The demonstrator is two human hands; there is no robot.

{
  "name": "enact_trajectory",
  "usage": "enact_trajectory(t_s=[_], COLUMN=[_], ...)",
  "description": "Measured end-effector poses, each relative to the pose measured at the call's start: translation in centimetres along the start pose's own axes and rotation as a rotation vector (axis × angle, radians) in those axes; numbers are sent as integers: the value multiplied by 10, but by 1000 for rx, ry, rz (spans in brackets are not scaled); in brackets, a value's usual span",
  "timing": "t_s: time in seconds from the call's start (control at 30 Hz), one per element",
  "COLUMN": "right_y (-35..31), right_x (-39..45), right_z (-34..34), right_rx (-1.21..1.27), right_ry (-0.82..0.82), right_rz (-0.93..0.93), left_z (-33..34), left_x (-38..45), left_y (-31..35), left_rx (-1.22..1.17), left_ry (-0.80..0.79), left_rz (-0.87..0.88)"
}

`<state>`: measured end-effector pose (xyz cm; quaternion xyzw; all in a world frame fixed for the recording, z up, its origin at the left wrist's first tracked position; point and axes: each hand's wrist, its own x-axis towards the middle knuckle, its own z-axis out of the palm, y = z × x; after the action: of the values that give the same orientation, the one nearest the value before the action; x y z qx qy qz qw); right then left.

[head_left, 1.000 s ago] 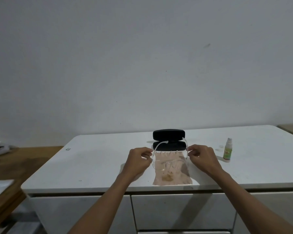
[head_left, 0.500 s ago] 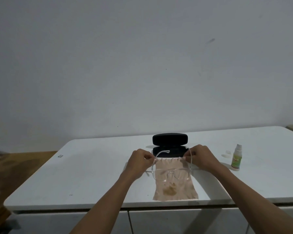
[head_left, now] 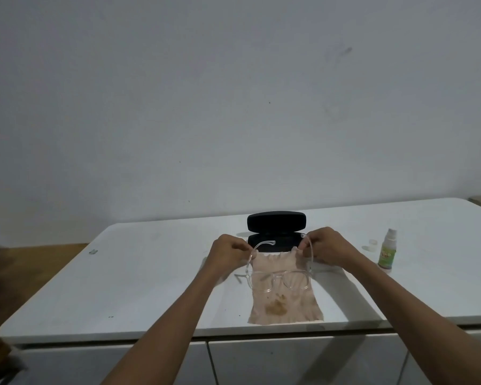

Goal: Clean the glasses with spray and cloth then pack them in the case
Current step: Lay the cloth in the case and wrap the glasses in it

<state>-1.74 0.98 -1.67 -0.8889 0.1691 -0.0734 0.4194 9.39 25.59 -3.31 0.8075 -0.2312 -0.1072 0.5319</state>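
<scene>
Clear-framed glasses [head_left: 278, 279] hang over a pink cloth [head_left: 285, 301] with a brown stain, which lies flat near the white counter's front edge. My left hand [head_left: 228, 250] pinches the left temple arm and my right hand [head_left: 326, 247] pinches the right one; the lenses face down toward the cloth. Whether the lenses touch the cloth I cannot tell. A black glasses case [head_left: 276, 230] stands open just behind my hands, its lid upright. A small spray bottle [head_left: 387, 252] with a green label stands to the right, its cap off.
The white counter [head_left: 150, 287] has drawers below. A small clear cap [head_left: 371, 243] lies beside the bottle. A wooden surface [head_left: 25, 268] adjoins on the left and another sits at the far right. A plain wall rises behind.
Both hands have moved slightly nearer each other while holding the temple arms; the left temple tip now points inward over the case. The view has shifted.
</scene>
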Motion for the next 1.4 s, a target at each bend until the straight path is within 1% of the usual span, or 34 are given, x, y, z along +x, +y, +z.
enact_trajectory(t_s=[0.07, 0.1, 0.23, 0.33, 0.5, 0.67, 0.8, 0.97, 1.07, 1.13, 1.2, 1.27, 1.4], right_y=[0, 0, -5, -8, -10, -17, -24, -19, -10, -3, 0, -1, -4], right_x=[-6, -9, -25, -34, -35, -37, -40, -42, -45, -49, -56, -66, -86], right_z=[-4, -6, -15, -19, -20, -19, -18, -16, -13, -13, -14, -17, -18], right_rx=[180, 239, 292, 286, 252, 116, 114, 220, 271, 265, 208, 102, -62], right_ry=[-51, -77, -190, -254, -297, -314, -326, -250, -119, -33, 30, 59, 26], right_rz=[21, 23, 12, 3, -8, 19, 45, 51, 17, 6, 4, 11, 19], left_z=[-8, -11, -25, -30, -33, -32, -29, -24, -24, -24, -25, -28, -30], left_x=[-7, -11, -23, -27, -27, -30, -30, -32, -37, -40, -44, -47, -62], left_y=[6, 9, 16, 19, 23, 29, 34, 34, 30, 29, 29, 28, 22], left_rx=[-142, -169, -119, -79, -16, 77, 150, 171, 208, 272, 339, 401, 517], left_ry=[-65, -92, -176, -237, -321, -421, -463, -448, -425, -371, -272, -183, -47], left_rz=[-30, -39, -31, -75, -133, -174, -174, -113, -60, 8, 100, 171, 202])
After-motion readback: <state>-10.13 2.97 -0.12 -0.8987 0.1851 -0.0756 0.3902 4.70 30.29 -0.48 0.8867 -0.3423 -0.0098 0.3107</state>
